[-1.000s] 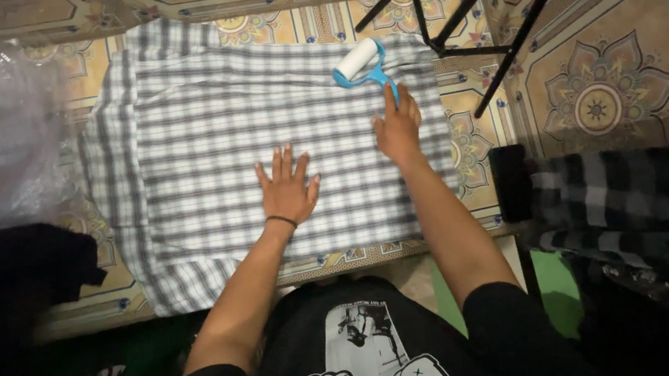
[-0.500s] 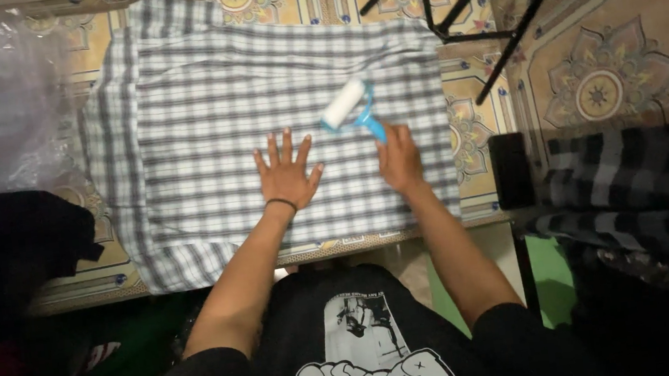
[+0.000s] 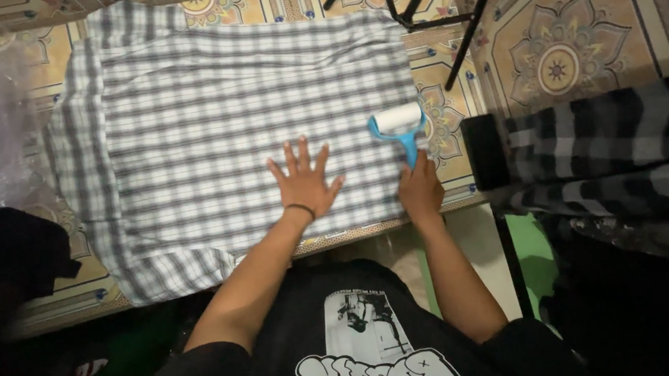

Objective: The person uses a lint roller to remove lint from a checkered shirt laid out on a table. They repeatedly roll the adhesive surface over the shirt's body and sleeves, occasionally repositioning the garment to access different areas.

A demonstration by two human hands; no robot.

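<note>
Head view: your left hand point(image 3: 303, 181) splayed flat on the plaid shirt point(image 3: 236, 132), right hand point(image 3: 421, 189) gripping the lint roller point(image 3: 401, 127) at its 4 o'clock edge; fabric may bunch if unpinned.

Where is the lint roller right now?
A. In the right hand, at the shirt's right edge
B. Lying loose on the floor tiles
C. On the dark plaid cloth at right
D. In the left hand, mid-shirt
A: the right hand grips the blue handle of the lint roller at the right edge of the shirt, while the left hand lies flat on the fabric.
</note>
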